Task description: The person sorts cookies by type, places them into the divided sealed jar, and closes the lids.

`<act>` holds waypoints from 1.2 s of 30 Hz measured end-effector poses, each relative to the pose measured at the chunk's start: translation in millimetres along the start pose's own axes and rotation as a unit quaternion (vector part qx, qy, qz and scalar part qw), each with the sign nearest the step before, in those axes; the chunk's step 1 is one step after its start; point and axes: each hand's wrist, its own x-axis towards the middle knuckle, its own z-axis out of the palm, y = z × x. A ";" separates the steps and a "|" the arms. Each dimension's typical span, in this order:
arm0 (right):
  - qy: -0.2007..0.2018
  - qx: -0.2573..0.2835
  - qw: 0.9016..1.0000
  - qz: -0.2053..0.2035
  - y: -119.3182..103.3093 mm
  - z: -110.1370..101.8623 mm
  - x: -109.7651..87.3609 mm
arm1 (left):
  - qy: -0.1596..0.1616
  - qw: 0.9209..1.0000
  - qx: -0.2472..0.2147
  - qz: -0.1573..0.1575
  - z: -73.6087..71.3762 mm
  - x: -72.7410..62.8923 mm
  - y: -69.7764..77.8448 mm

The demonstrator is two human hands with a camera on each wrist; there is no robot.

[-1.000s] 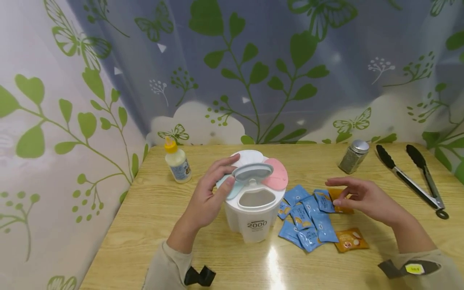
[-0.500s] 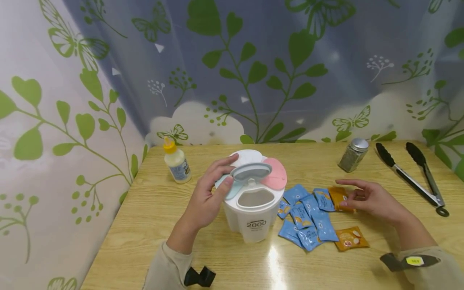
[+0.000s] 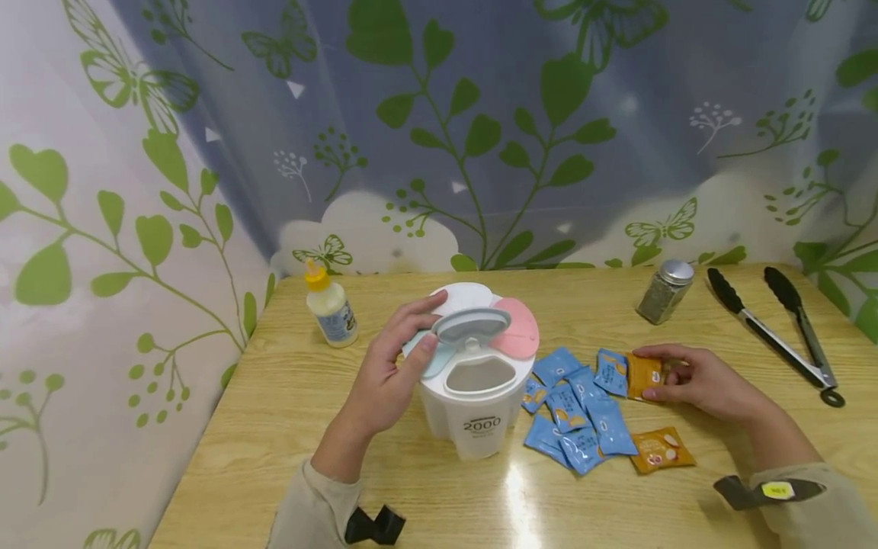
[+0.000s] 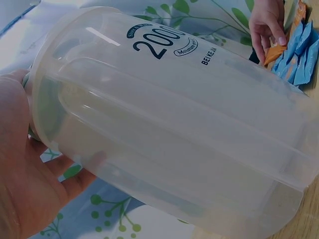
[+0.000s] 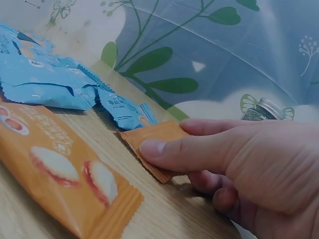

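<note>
Centrally placed on the wood-grained tabletop [image 3: 254, 457], a white container [image 3: 480, 442] stands upright, its translucent wall marked "2000"; it serves as reference for all positions that follow. On its top, a grey lid [image 3: 473, 328] is raised above an opening facing the wearer, while a white lid [image 3: 463, 299] at the far side, a pink lid [image 3: 516, 329] at the right and a pale blue lid [image 3: 435, 360] at the left lie down. The left hand [image 3: 394, 366] grips the container by its upper left side, thumb near the grey lid and fingers curved round the rim. To the right of the container, the right hand [image 3: 700, 381] pinches an orange packet [image 3: 641, 377] between thumb and fingers; the right wrist view shows the thumb pressed flat on the wrapper. Between this packet and the container lies a loose cluster of blue packets [image 3: 583, 393]. A second orange packet [image 3: 660, 450], printed with pale pieces of food, rests to the container's right, at the cluster's near edge. Farther to the container's right and behind are a silver-capped jar [image 3: 665, 292] and, beyond it, spread black-tipped tongs [image 3: 768, 333]. A yellow-topped bottle [image 3: 332, 314] stands left of the container. Behind it hangs a leaf-patterned curtain [image 3: 473, 137].
</note>
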 end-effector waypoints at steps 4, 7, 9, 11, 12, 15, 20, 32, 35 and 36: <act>-0.004 0.001 1.000 0.020 -1.3 -1.6 -0.3 | 0.000 1.000 -0.001 -0.001 0.2 0.1 -0.6; 0.003 -0.009 0.999 0.037 -3.1 -3.2 -0.3 | -0.001 1.000 -0.002 -0.003 0.2 -0.2 -1.0; 0.004 -0.007 0.999 0.044 -4.5 -4.2 0.1 | -0.001 1.000 -0.002 -0.004 0.0 -0.6 -1.0; 0.006 0.009 0.999 0.054 -6.2 -4.8 0.4 | -0.001 1.000 -0.001 -0.004 -0.2 -0.7 -0.8; 0.006 0.016 0.998 0.055 -6.7 -5.2 0.5 | -0.001 1.000 -0.001 -0.004 -0.3 -0.8 -0.8; 0.004 0.040 0.997 0.058 -8.4 -6.0 1.0 | 0.000 1.000 -0.002 -0.003 -0.4 -0.9 -0.9; 0.009 0.078 0.996 0.051 -15.9 -9.8 0.8 | 0.000 1.000 -0.008 0.003 0.7 -0.5 -1.1; -0.027 0.142 0.989 -0.010 -66.5 -7.2 2.9 | 0.004 1.000 -0.001 0.013 0.6 -1.8 -2.6; -0.034 0.149 0.988 -0.022 -83.5 -3.8 3.9 | 0.004 1.000 0.000 0.018 -0.9 -0.8 -2.6; -0.035 0.150 0.988 -0.027 -88.7 -2.7 4.2 | 0.004 1.000 0.000 0.019 -1.4 -0.4 -2.3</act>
